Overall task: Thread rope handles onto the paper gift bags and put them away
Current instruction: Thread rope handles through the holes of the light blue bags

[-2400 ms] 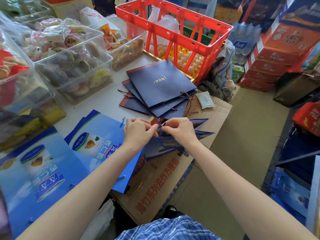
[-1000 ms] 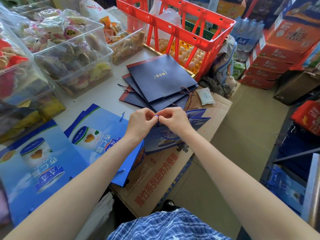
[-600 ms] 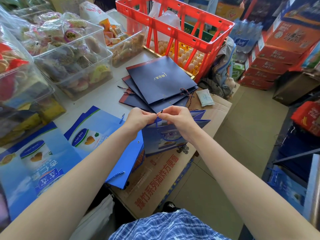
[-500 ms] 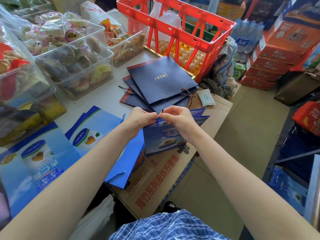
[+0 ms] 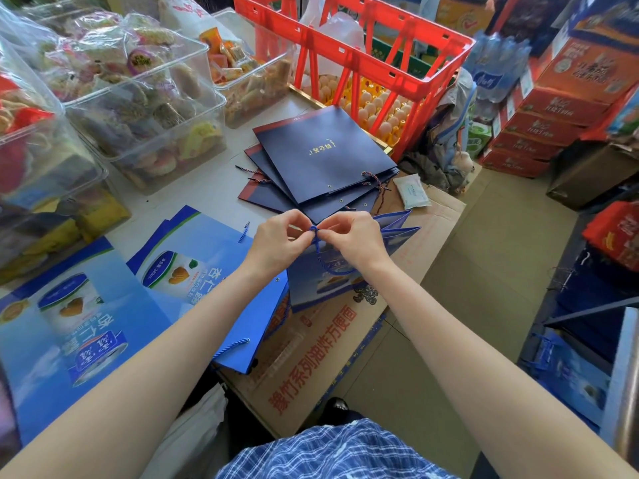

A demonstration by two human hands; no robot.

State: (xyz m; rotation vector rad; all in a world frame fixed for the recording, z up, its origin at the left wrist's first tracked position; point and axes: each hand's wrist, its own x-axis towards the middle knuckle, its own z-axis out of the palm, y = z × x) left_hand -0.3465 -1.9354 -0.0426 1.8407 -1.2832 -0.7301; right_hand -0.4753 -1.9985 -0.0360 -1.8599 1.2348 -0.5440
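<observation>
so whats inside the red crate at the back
Through the red crate's open slats, trays of eggs show at the bottom, with white plastic bags above. The slats and bags cover whatever else it holds.

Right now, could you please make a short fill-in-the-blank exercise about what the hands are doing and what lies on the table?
1. Both hands, left hand and right hand, pinch a blue ____ between them.
2. The paper bag they work on is ____ in colour.
3. The crate behind the navy bags is ____ in colour.
4. Inside the crate lie trays of ____.

Missing words: rope; blue; red; eggs
</observation>
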